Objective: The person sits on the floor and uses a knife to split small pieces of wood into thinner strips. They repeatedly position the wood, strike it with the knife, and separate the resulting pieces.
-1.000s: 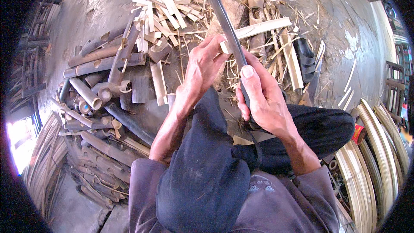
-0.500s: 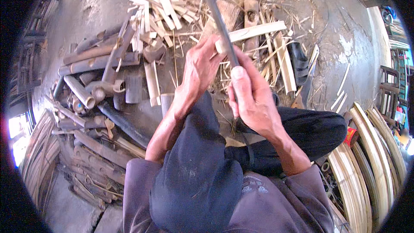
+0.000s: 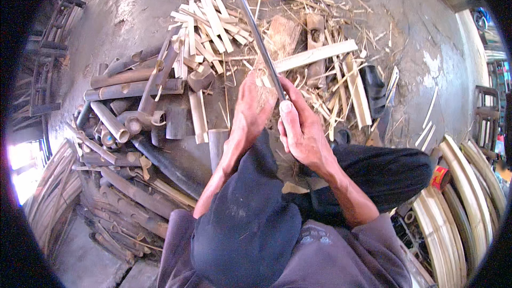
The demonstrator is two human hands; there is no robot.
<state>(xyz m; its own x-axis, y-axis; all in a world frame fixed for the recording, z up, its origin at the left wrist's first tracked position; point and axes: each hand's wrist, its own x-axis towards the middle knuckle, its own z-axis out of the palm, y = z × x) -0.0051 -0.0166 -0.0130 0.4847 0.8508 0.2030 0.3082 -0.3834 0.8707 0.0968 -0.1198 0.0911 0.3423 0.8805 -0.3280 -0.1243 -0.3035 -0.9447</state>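
My right hand (image 3: 305, 133) is wrapped around the lower end of a long-bladed knife (image 3: 254, 28), thumb laid along it. The blade slants up and away to the left, crossing a pale split bamboo strip (image 3: 322, 54) near its left end. Beside the blade, my left hand (image 3: 248, 108) is closed round that end of the strip; its fingertips are partly hidden. The strip's free end points to the right. Under and beyond the hands lies a worn wooden block (image 3: 284, 33), with a notched piece of wood (image 3: 316, 48) to its right.
Pale cut bamboo pieces (image 3: 214, 18) are heaped beyond my left hand. Dark bamboo tubes (image 3: 133, 93) lie piled at the left. A black curved object (image 3: 374, 92) rests at the right, near scattered shavings. Long bamboo slats (image 3: 463, 186) are bundled at the far right.
The whole view has shifted, with the floor and piles lower in it. My right hand and the knife have moved somewhat left toward my left hand. The strip stays in my left hand.
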